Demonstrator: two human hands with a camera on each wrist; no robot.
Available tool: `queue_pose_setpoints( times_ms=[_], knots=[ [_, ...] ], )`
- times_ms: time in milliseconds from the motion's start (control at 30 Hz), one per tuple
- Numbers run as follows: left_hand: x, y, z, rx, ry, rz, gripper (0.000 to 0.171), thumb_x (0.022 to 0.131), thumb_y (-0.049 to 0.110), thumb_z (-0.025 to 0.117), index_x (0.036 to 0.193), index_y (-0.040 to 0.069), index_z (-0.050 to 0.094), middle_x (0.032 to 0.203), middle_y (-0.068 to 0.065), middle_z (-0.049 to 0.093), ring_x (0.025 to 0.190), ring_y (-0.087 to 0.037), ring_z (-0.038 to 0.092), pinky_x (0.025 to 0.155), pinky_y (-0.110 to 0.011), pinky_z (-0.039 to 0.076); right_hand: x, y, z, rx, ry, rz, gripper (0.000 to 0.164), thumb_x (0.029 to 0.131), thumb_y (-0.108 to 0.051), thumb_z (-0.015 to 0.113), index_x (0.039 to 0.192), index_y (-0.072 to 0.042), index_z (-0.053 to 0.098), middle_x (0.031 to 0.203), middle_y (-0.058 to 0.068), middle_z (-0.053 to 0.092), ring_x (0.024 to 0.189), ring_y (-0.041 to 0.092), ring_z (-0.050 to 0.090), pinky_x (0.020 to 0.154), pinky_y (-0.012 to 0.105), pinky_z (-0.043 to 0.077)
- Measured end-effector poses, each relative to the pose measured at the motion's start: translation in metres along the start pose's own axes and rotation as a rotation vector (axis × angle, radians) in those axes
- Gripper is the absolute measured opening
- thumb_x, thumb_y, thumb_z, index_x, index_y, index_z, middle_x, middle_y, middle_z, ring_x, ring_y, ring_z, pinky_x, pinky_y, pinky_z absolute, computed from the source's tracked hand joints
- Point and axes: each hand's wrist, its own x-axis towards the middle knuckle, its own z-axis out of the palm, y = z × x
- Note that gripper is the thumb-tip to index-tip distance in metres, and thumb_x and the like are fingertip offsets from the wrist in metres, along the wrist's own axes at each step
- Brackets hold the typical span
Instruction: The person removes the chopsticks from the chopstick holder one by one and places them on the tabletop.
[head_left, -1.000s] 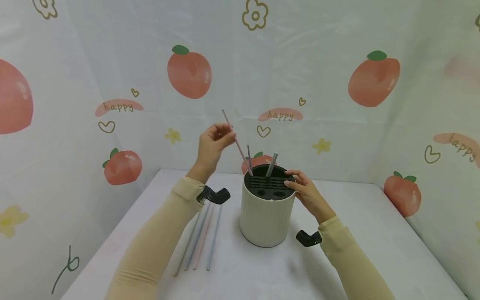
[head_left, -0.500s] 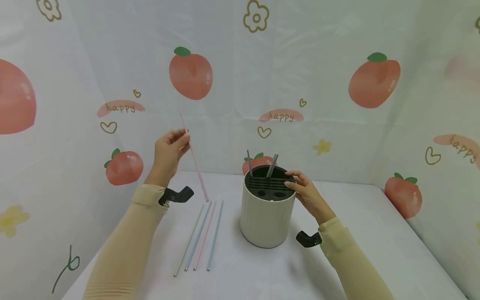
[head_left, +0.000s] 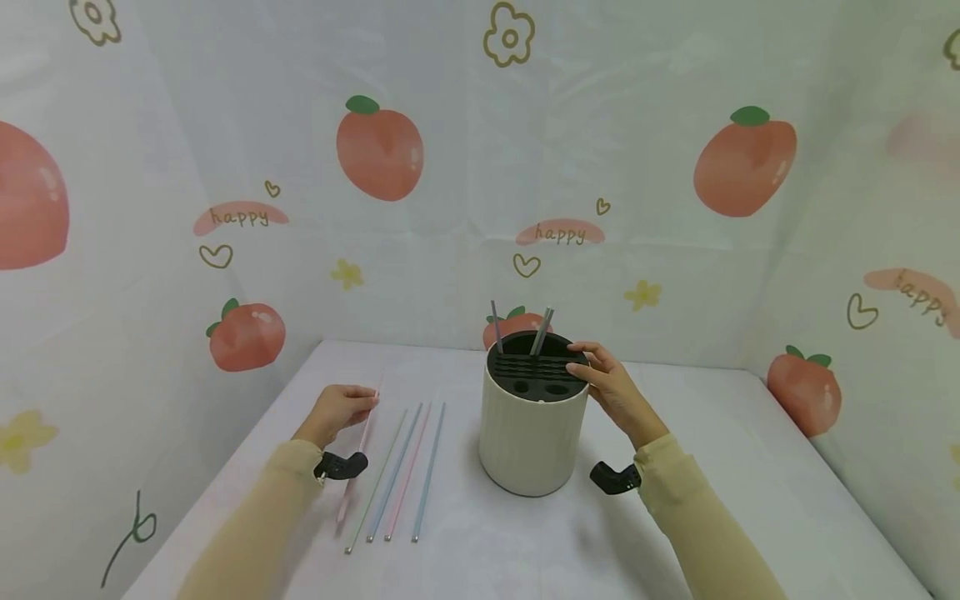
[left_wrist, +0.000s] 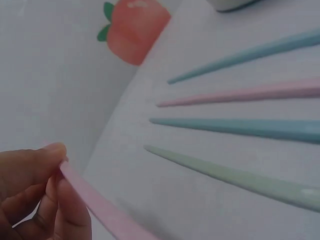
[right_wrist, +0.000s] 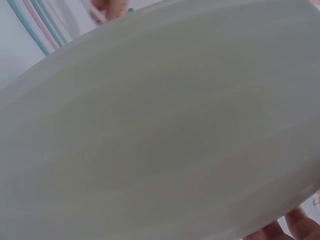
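My left hand (head_left: pixel 339 412) pinches a pink chopstick (left_wrist: pixel 97 201) between thumb and fingers, low over the table's left side. This chopstick slants beside a row of others: a green chopstick (head_left: pixel 377 481), a blue chopstick (head_left: pixel 394 472), a pink chopstick (head_left: pixel 408 472) and another blue chopstick (head_left: pixel 430 472). To their right stands a cream ribbed utensil holder (head_left: pixel 531 446) with a black slotted top. On its right rim, my right hand (head_left: pixel 618 392) grips with thumb and fingers. The holder's wall fills most of the right wrist view.
Several thin sticks poke out of the holder's rear opening, among them a dark stick (head_left: pixel 497 327) at left and a grey stick (head_left: pixel 542 332). A white cloth (head_left: pixel 675 500) covers the table. Behind hangs a peach-printed curtain (head_left: pixel 465 167).
My left hand has carried the pink chopstick away from above the holder, left and then down beside the row of chopsticks. My right hand has stayed on the holder's rim.
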Motion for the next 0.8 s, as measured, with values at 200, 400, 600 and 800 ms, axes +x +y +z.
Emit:
queue_pose_setpoints(
  times_ms=[200, 400, 600, 800],
  knots=[
    [0.000, -0.025, 0.007, 0.083, -0.002, -0.049, 0.032, 0.089, 0.004, 0.067, 0.113, -0.016, 0.062, 0.086, -0.003, 0.070, 0.071, -0.005, 0.060, 0.064, -0.018, 0.053, 0.001, 0.001, 0.001, 0.000, 0.002, 0.005, 0.024, 0.098, -0.016, 0.056, 0.122, -0.022, 0.052, 0.118, -0.004, 0.052, 0.104, 0.006, 0.057, 0.092, 0.018, 0.046],
    [0.002, -0.036, 0.014, 0.132, 0.003, -0.077, 0.028, 0.087, 0.001, 0.068, 0.107, -0.016, 0.064, 0.082, -0.004, 0.069, 0.065, -0.006, 0.059, 0.061, -0.019, 0.053, 0.000, 0.002, 0.001, 0.007, -0.002, 0.004, 0.025, 0.098, -0.015, 0.056, 0.122, -0.022, 0.051, 0.117, -0.005, 0.053, 0.104, 0.006, 0.057, 0.092, 0.018, 0.046],
    [0.004, -0.037, 0.021, 0.183, 0.029, -0.097, 0.023, 0.082, 0.000, 0.071, 0.101, -0.013, 0.067, 0.082, -0.007, 0.070, 0.064, -0.007, 0.060, 0.061, -0.020, 0.054, 0.001, 0.002, 0.000, 0.010, -0.007, -0.001, 0.024, 0.099, -0.015, 0.055, 0.122, -0.021, 0.051, 0.115, -0.005, 0.054, 0.101, 0.006, 0.059, 0.090, 0.019, 0.047],
    [0.008, -0.037, 0.025, 0.221, 0.060, -0.117, 0.019, 0.079, 0.000, 0.075, 0.095, -0.009, 0.068, 0.082, -0.009, 0.068, 0.064, -0.010, 0.060, 0.062, -0.021, 0.055, 0.001, 0.000, 0.000, 0.006, -0.009, 0.001, 0.024, 0.099, -0.016, 0.055, 0.122, -0.022, 0.050, 0.116, -0.004, 0.053, 0.100, 0.006, 0.059, 0.090, 0.018, 0.047]
  ],
)
